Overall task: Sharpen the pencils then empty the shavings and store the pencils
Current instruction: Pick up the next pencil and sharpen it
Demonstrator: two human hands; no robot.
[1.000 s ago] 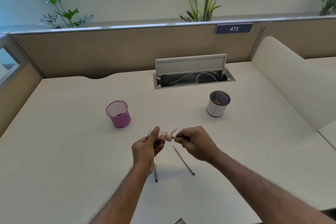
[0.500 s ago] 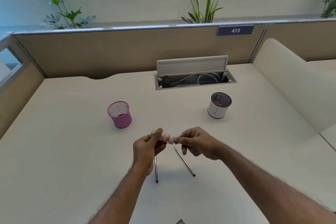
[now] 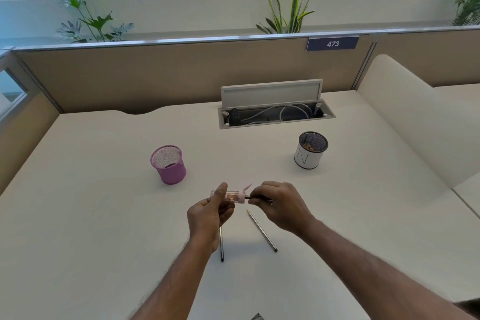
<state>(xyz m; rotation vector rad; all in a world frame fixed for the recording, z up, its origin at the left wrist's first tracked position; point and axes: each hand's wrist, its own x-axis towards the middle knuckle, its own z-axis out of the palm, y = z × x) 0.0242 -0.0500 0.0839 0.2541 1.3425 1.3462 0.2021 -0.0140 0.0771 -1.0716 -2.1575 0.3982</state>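
The sharpener (image 3: 232, 195), a clear tube with brownish shavings inside and a pink cap at its right end, is held level above the surface (image 3: 104, 215). The left hand (image 3: 207, 213) has it. Its grip is closed round the clear tube, thumb on top and the other fingers curled beneath.

From the right of the sharpener a dark pencil (image 3: 257, 198) runs into the pink cap. The right hand (image 3: 281, 206) holds it, the grip a tight pinch of thumb and fingertips on the shaft just beside the cap. How deep the tip sits in the sharpener I cannot tell, as the fingers cover much of the shaft.

On the person's side of the sharpener, two more pencils lie flat on the surface. The slanted pencil (image 3: 262, 231) lies a little to its right, sharpened point toward the sharpener. The straight pencil (image 3: 221, 247) lies a little to its left, its far end hidden under the left hand.

Beyond the sharpener and to its left stands a pink mesh cup (image 3: 168, 165), upright. Beyond it to the right, farther off, stands a white cup (image 3: 309, 154) with a dark mesh rim and what look like brownish bits inside. Straight beyond the sharpener a cable tray (image 3: 275, 115) sits with its lid raised.
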